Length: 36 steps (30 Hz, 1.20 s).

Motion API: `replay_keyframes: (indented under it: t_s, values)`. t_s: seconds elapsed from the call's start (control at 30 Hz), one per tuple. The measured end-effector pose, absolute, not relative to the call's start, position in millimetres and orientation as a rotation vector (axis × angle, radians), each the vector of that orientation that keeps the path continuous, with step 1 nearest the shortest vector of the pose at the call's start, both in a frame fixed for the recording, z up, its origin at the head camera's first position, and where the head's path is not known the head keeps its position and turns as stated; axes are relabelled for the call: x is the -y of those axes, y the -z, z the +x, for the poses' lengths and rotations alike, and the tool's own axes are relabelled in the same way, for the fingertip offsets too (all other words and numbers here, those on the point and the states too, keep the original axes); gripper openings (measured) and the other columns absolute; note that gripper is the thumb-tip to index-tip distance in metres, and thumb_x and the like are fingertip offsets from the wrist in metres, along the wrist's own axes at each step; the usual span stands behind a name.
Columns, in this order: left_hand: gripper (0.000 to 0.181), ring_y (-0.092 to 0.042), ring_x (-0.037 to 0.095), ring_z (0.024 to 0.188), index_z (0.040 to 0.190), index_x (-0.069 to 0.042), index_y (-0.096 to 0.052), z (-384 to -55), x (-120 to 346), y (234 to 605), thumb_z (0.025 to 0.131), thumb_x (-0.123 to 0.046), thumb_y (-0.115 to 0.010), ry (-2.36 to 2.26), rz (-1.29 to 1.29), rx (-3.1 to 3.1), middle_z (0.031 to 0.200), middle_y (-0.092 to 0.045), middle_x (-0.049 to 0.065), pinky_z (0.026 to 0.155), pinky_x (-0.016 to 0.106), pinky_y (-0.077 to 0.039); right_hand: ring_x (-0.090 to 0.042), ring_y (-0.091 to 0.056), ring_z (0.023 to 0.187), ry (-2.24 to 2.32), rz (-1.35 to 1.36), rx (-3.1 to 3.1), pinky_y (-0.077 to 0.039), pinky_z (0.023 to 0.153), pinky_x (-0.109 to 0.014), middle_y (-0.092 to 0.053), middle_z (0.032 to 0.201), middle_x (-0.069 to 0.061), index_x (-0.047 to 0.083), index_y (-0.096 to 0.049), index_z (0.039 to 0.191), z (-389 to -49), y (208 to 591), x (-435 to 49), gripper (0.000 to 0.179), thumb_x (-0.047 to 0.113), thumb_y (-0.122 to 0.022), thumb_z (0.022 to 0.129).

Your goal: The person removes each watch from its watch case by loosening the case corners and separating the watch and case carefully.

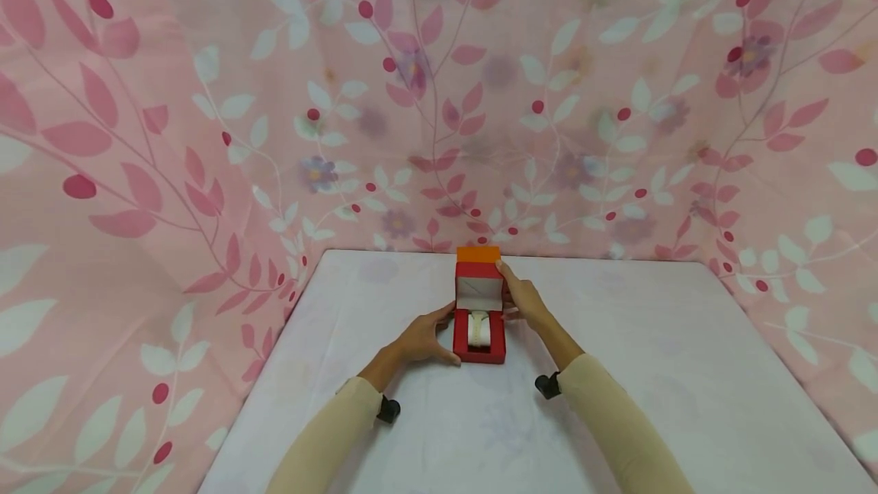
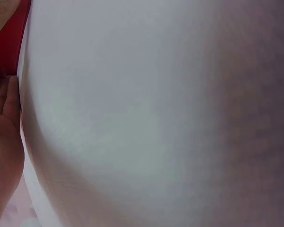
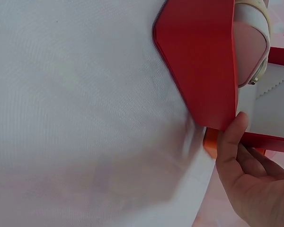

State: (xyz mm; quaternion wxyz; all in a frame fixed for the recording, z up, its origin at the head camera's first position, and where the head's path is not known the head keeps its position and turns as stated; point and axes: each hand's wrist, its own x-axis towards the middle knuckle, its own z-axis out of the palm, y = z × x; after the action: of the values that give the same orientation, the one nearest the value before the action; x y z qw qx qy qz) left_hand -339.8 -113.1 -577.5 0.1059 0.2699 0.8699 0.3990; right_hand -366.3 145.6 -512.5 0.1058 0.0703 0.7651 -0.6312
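A red watch box [image 1: 498,338] stands on the table with its lid [image 1: 479,271] raised, showing a pale lining. Inside sits a light-strapped wristwatch [image 1: 479,330] around a white cushion, also seen from the side as a watch [image 3: 266,52] in the right wrist view. My left hand [image 1: 420,339] holds the box's left side, thumb at the front corner and fingers farther back. At the raised lid's right side, my right hand [image 1: 524,299] grips it, with the thumb near the hinge in the right wrist view. The left wrist view catches only part of the left hand [image 2: 7,142].
An orange box-like piece [image 1: 478,255] shows directly behind the raised lid. White cloth covers the table [image 1: 638,372]. Pink floral curtains [image 1: 439,97] enclose the back and both sides.
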Motion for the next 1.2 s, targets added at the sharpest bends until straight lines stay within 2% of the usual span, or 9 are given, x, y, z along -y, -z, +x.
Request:
replay_keyframes:
  t_s: [0.27, 0.43, 0.5, 0.57, 0.67, 0.73, 0.93, 1.07, 1.2]
  values:
    - [0.121, -0.045, 0.016, 0.133, 0.157, -0.02, -0.019, -340, 114, 576, 0.063, -0.043, -0.091, -1.225, 0.849, -2.52, 0.155, -0.033, -0.002, 0.109, 0.033, -0.036, -0.038, -0.059, 0.104, 1.838, 0.183, -2.273, -0.056, 0.077, -0.05, -0.052, 0.129, -0.026, -0.008, -0.041, 0.14, -364, 508, -146, 0.112, 0.085, -0.045, 0.077]
    - [0.117, -0.045, 0.02, 0.134, 0.156, -0.016, -0.022, -341, 116, 571, 0.064, -0.036, -0.092, -1.275, 0.89, -2.484, 0.152, -0.039, 0.002, 0.108, 0.033, -0.038, -0.037, -0.059, 0.101, 1.84, 0.18, -2.264, -0.057, 0.076, -0.05, -0.053, 0.121, -0.025, -0.008, -0.048, 0.133, -365, 508, -145, 0.106, 0.083, -0.047, 0.079]
    - [0.108, -0.048, 0.022, 0.131, 0.153, -0.013, -0.029, -340, 117, 570, 0.067, -0.033, -0.091, -1.349, 0.861, -2.469, 0.149, -0.043, 0.004, 0.105, 0.033, -0.042, -0.037, -0.059, 0.1, 1.838, 0.192, -2.263, -0.056, 0.078, -0.051, -0.053, 0.117, -0.023, -0.007, -0.05, 0.129, -364, 509, -144, 0.103, 0.083, -0.048, 0.078]
    - [0.095, -0.052, 0.027, 0.125, 0.146, -0.007, -0.039, -341, 117, 569, 0.069, -0.028, -0.09, -1.457, 0.876, -2.472, 0.142, -0.048, 0.01, 0.1, 0.038, -0.047, -0.037, -0.058, 0.099, 1.83, 0.199, -2.266, -0.056, 0.08, -0.051, -0.053, 0.114, -0.022, -0.007, -0.052, 0.124, -364, 510, -144, 0.102, 0.084, -0.048, 0.077]
    - [0.074, -0.056, 0.028, 0.114, 0.131, -0.003, -0.052, -343, 114, 566, 0.071, -0.025, -0.089, -1.571, 0.91, -2.501, 0.128, -0.054, 0.013, 0.091, 0.04, -0.053, -0.035, -0.058, 0.097, 1.826, 0.2, -2.276, -0.055, 0.081, -0.052, -0.054, 0.113, -0.021, -0.007, -0.051, 0.124, -362, 511, -145, 0.102, 0.084, -0.047, 0.077]
    - [0.066, -0.056, 0.03, 0.11, 0.126, -0.002, -0.056, -343, 110, 563, 0.072, -0.025, -0.088, -1.565, 0.989, -2.524, 0.122, -0.057, 0.015, 0.089, 0.042, -0.054, -0.035, -0.059, 0.095, 1.828, 0.2, -2.278, -0.055, 0.081, -0.053, -0.054, 0.113, -0.022, -0.007, -0.052, 0.124, -362, 510, -146, 0.102, 0.084, -0.047, 0.077]
    - [0.054, -0.056, 0.022, 0.109, 0.123, -0.012, -0.066, -346, 97, 554, 0.077, -0.035, -0.084, -1.276, 1.247, -2.59, 0.12, -0.062, 0.004, 0.087, 0.028, -0.054, -0.035, -0.06, 0.095, 1.841, 0.206, -2.29, -0.055, 0.08, -0.053, -0.054, 0.114, -0.023, -0.007, -0.05, 0.129, -362, 511, -147, 0.104, 0.083, -0.048, 0.077]
    - [0.049, -0.057, 0.02, 0.106, 0.117, -0.01, -0.07, -347, 93, 553, 0.075, -0.031, -0.086, -1.181, 1.345, -2.631, 0.118, -0.064, 0.002, 0.086, 0.029, -0.054, -0.037, -0.061, 0.096, 1.857, 0.2, -2.279, -0.055, 0.08, -0.054, -0.056, 0.115, -0.025, -0.008, -0.048, 0.133, -362, 511, -147, 0.107, 0.083, -0.048, 0.077]
    - [0.052, -0.054, 0.017, 0.108, 0.118, -0.01, -0.068, -348, 91, 553, 0.074, -0.032, -0.087, -1.093, 1.27, -2.697, 0.119, -0.063, 0.0, 0.089, 0.03, -0.052, -0.036, -0.063, 0.095, 1.869, 0.186, -2.275, -0.055, 0.08, -0.054, -0.058, 0.115, -0.026, -0.009, -0.049, 0.131, -362, 511, -146, 0.106, 0.083, -0.048, 0.078]
